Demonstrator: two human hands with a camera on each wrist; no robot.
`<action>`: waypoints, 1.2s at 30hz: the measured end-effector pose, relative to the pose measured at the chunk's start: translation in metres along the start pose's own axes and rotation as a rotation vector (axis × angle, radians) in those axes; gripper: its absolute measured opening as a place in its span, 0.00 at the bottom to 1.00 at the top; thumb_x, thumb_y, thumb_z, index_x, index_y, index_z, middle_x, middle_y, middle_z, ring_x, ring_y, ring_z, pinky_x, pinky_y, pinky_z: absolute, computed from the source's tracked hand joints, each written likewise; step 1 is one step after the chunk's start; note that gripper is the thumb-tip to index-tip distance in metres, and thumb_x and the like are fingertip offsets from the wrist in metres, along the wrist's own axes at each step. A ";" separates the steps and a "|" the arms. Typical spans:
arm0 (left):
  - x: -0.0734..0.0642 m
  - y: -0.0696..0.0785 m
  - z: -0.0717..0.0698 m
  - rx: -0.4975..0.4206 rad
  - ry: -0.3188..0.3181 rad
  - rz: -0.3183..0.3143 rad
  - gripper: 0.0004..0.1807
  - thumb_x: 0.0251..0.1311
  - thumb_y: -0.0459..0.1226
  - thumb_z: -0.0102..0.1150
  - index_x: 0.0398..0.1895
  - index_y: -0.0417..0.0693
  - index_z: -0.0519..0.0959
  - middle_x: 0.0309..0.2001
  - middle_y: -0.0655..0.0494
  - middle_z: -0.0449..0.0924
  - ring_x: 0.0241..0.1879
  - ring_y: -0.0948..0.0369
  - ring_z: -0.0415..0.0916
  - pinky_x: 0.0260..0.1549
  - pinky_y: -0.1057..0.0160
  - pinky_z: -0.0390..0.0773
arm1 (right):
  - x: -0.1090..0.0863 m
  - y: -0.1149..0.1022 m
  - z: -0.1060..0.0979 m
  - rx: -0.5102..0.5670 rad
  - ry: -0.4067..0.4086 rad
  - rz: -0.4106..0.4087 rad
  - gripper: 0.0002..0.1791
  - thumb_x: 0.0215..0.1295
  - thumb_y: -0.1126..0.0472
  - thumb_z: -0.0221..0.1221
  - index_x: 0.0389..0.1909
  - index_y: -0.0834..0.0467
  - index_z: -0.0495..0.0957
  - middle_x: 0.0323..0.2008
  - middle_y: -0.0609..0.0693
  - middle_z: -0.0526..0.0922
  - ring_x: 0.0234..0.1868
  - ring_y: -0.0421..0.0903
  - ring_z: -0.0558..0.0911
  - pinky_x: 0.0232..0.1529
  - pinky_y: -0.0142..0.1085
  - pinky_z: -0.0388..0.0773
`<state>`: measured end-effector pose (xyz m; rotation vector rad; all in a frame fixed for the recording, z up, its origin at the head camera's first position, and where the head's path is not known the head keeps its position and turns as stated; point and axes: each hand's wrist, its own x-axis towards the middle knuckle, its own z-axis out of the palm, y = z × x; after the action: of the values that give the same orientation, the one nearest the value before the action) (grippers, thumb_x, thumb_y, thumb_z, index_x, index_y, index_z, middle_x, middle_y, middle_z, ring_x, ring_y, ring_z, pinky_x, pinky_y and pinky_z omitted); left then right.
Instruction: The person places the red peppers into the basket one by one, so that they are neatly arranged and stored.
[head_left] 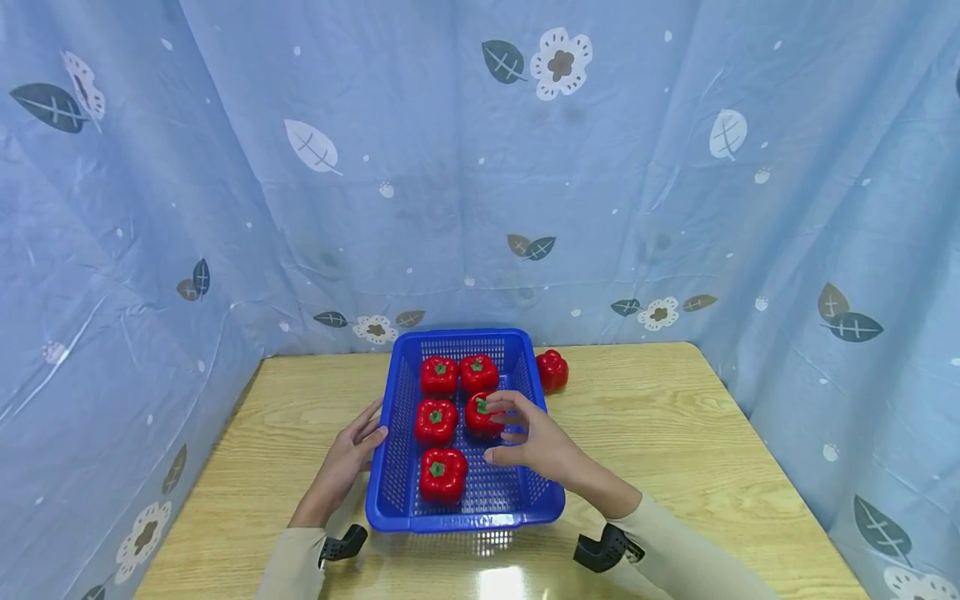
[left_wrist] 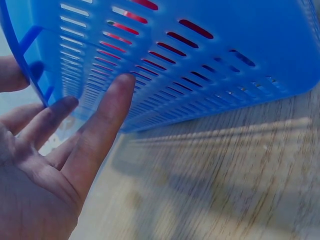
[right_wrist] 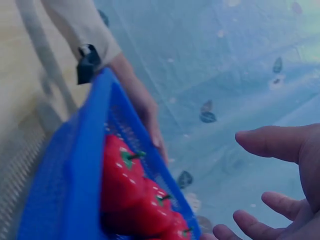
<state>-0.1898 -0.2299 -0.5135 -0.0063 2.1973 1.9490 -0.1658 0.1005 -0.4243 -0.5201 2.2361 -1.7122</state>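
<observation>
A blue plastic basket [head_left: 465, 523] with slotted walls holds several red bell peppers [head_left: 437, 422] with green stems, set in two columns. My left hand [head_left: 351, 457] is at the basket's left side, thumb at the rim. In the left wrist view, the fairly straight fingers [left_wrist: 107, 107] lie along the outside of the slotted wall. Over the basket's right half hovers my right hand [head_left: 543, 442], fingers spread and slightly bent, holding nothing. It partly covers a right-column bell pepper [head_left: 480, 421] in the head view. The right wrist view shows nothing in its grasp.
Another red bell pepper [head_left: 552, 371] lies on the wooden table [head_left: 660, 442], just outside the basket's far right corner. A blue patterned curtain [head_left: 450, 167] hangs behind the table and along its sides. A black strap mount sits on each wrist.
</observation>
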 end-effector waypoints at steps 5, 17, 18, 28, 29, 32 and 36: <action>0.000 0.000 0.000 0.000 -0.004 -0.003 0.35 0.69 0.49 0.54 0.77 0.65 0.55 0.73 0.47 0.63 0.58 0.48 0.79 0.46 0.52 0.85 | -0.005 -0.007 -0.017 0.012 0.023 -0.009 0.40 0.55 0.62 0.71 0.68 0.55 0.63 0.66 0.58 0.69 0.69 0.62 0.68 0.67 0.54 0.70; -0.001 0.001 0.000 -0.014 -0.005 0.001 0.33 0.70 0.48 0.54 0.76 0.68 0.56 0.73 0.48 0.63 0.59 0.47 0.78 0.46 0.53 0.85 | -0.015 -0.010 -0.056 0.019 0.113 -0.028 0.38 0.57 0.61 0.69 0.67 0.53 0.64 0.66 0.57 0.70 0.69 0.62 0.68 0.67 0.55 0.69; -0.001 0.001 0.000 -0.011 -0.004 0.002 0.33 0.70 0.48 0.54 0.76 0.68 0.56 0.73 0.48 0.63 0.59 0.48 0.78 0.46 0.53 0.85 | -0.016 -0.010 -0.059 0.024 0.123 -0.034 0.37 0.58 0.61 0.69 0.67 0.53 0.64 0.65 0.58 0.70 0.68 0.62 0.69 0.67 0.55 0.70; -0.001 0.001 0.000 -0.005 -0.002 0.006 0.34 0.70 0.48 0.54 0.76 0.67 0.56 0.73 0.48 0.63 0.59 0.47 0.78 0.46 0.53 0.85 | -0.022 -0.011 -0.090 0.009 0.202 -0.029 0.37 0.59 0.63 0.68 0.68 0.56 0.62 0.67 0.58 0.69 0.70 0.61 0.67 0.59 0.39 0.79; 0.000 0.000 0.000 -0.002 0.000 0.006 0.34 0.70 0.48 0.54 0.76 0.67 0.56 0.73 0.48 0.63 0.59 0.47 0.78 0.46 0.53 0.85 | -0.022 -0.010 -0.093 0.010 0.207 -0.025 0.37 0.59 0.63 0.67 0.69 0.56 0.62 0.67 0.59 0.68 0.70 0.61 0.67 0.58 0.37 0.80; 0.000 0.000 0.001 0.006 0.006 0.005 0.34 0.70 0.48 0.54 0.77 0.66 0.55 0.73 0.48 0.63 0.60 0.47 0.77 0.46 0.53 0.85 | -0.022 -0.006 -0.100 -0.002 0.225 -0.012 0.37 0.61 0.62 0.66 0.69 0.56 0.61 0.68 0.58 0.67 0.71 0.61 0.66 0.56 0.35 0.80; 0.000 0.000 0.001 0.007 0.008 0.003 0.34 0.70 0.48 0.54 0.76 0.66 0.55 0.73 0.48 0.63 0.60 0.47 0.77 0.46 0.52 0.84 | -0.020 0.000 -0.108 -0.019 0.247 0.005 0.37 0.61 0.59 0.66 0.70 0.56 0.61 0.69 0.57 0.66 0.71 0.60 0.66 0.57 0.36 0.80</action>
<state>-0.1898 -0.2285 -0.5136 -0.0098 2.2107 1.9458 -0.1941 0.2031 -0.3960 -0.3212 2.4197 -1.8426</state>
